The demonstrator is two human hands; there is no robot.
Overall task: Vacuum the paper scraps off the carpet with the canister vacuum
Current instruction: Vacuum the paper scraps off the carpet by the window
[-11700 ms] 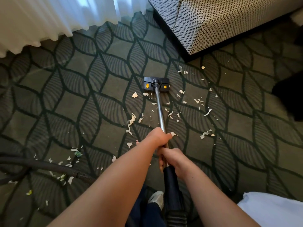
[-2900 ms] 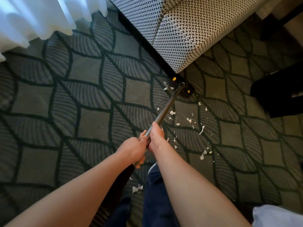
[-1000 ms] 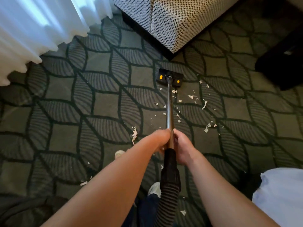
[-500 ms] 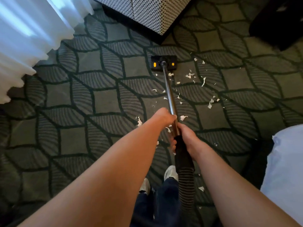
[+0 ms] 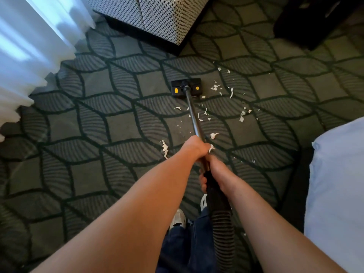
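The vacuum's black floor head [image 5: 186,88], with two yellow buttons, lies flat on the dark leaf-patterned carpet [image 5: 102,127]. Its metal wand [image 5: 194,117] runs back to my hands. My left hand [image 5: 196,146] is wrapped around the wand higher up. Just behind it, my right hand [image 5: 213,174] grips the black handle where the ribbed hose [image 5: 223,227] begins. White paper scraps [image 5: 216,88] lie scattered to the right of the head and along the wand. A bigger scrap [image 5: 164,148] lies left of my left hand. The canister is out of view.
A woven-pattern armchair [image 5: 157,14] stands just beyond the head. White curtains [image 5: 29,46] hang at the left. A dark piece of furniture [image 5: 315,20] sits at the top right, and a white bed edge [image 5: 338,194] fills the right. My shoes [image 5: 178,219] are below.
The floor head has slid back toward me and slightly right, away from the armchair, over the last second. Both hands keep their grip. My view has tilted down and shifted.
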